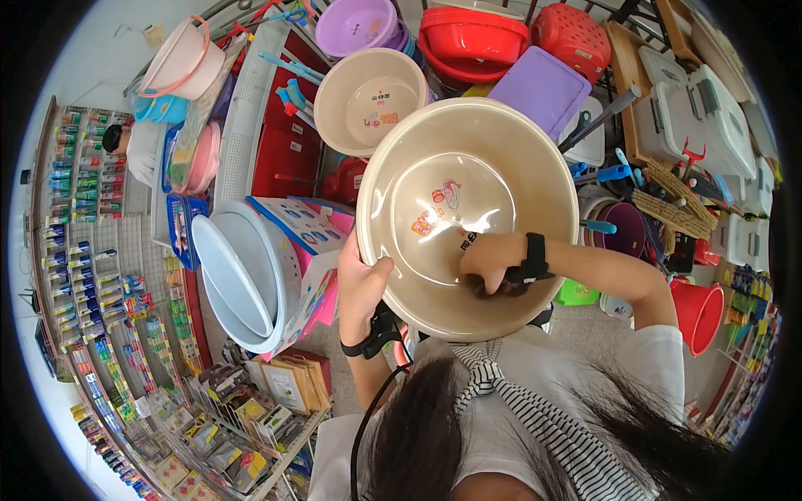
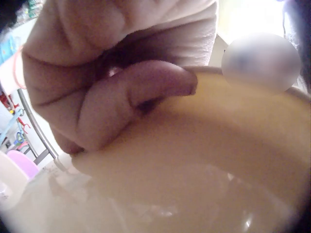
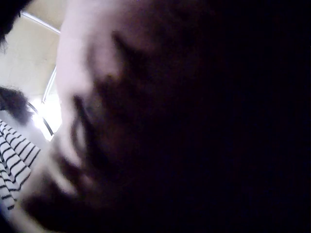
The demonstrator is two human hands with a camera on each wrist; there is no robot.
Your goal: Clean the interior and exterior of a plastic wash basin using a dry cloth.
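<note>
A large beige plastic basin (image 1: 522,179), tilted with its inside facing the head camera, is held up in front of the person's body. Pink and orange printing and dark characters mark its shiny bottom. The left hand (image 1: 361,280) grips the rim at the left side, thumb over the edge; the left wrist view shows that thumb bent against the inner wall (image 2: 170,160). Inside the basin, the right hand (image 1: 493,257) is at the bottom beside the dark characters, fingers curled under and partly covering them. Most of the right wrist view is dark, with the hand (image 3: 80,73) filling its lit part.
Behind the held basin stands a smaller beige basin (image 1: 372,96). Purple basins (image 1: 355,25), red basins (image 1: 472,42) and a purple lid (image 1: 541,90) crowd around it. Pale blue tubs (image 1: 242,280) sit at left, a red bucket (image 1: 697,316) at right. Shelves of packaged goods line the left wall.
</note>
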